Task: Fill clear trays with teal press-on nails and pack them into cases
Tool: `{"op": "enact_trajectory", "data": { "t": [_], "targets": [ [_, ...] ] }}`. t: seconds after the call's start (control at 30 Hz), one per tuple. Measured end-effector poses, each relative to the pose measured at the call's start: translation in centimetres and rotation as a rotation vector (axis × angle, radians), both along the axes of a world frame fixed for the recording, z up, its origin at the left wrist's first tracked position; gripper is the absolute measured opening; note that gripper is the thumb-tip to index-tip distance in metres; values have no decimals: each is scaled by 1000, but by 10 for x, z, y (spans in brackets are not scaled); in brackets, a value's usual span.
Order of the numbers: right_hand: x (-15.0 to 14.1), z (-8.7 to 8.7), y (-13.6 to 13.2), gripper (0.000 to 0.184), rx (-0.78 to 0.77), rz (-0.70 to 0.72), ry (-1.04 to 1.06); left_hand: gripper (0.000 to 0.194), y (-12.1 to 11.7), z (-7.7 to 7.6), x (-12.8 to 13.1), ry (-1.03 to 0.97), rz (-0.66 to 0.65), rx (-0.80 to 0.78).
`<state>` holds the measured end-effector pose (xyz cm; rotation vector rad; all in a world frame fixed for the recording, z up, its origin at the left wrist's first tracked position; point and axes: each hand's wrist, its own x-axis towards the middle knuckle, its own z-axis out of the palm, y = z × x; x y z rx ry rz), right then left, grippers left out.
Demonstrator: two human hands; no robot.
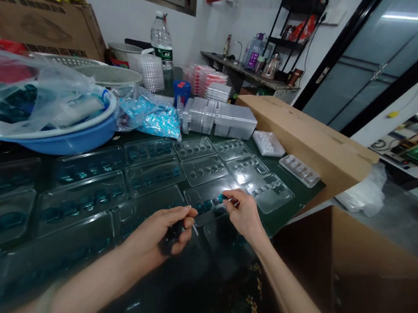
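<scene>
Right hand (242, 210) is narrowed to a pinch; a teal piece (222, 198) is held at the clear tray (192, 195) on the counter (304, 195). Left hand (163, 228) is curled round a dark item (172, 237), details unclear. Piece is best gripped lightly, squared to its recess, with neighbours left unbumped; the rim is best steadied. Outward: green-labelled bottle (163, 41) at 11 o'clock, purple-labelled jug (254, 54) at 12, printed carton (48, 25) at 10. Brands can't be read; print is too blurred.
</scene>
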<state>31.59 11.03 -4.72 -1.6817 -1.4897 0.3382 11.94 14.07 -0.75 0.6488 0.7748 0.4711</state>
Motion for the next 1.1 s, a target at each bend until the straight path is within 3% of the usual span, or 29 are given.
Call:
{"op": "enact_trajectory", "data": {
  "t": [0.2,0.6,0.93,1.1],
  "targets": [
    [1,-5,17,22,-90,98,-178,16,8,3,-25,73,56,33],
    [-8,1,19,15,-266,76,-504,15,12,-1,-32,89,44,-12],
    [-7,-5,19,16,-310,143,-580,17,13,-4,-34,76,25,-23],
    [0,1,19,11,-305,214,-577,15,12,-6,-28,97,12,-16]
  ]
}}
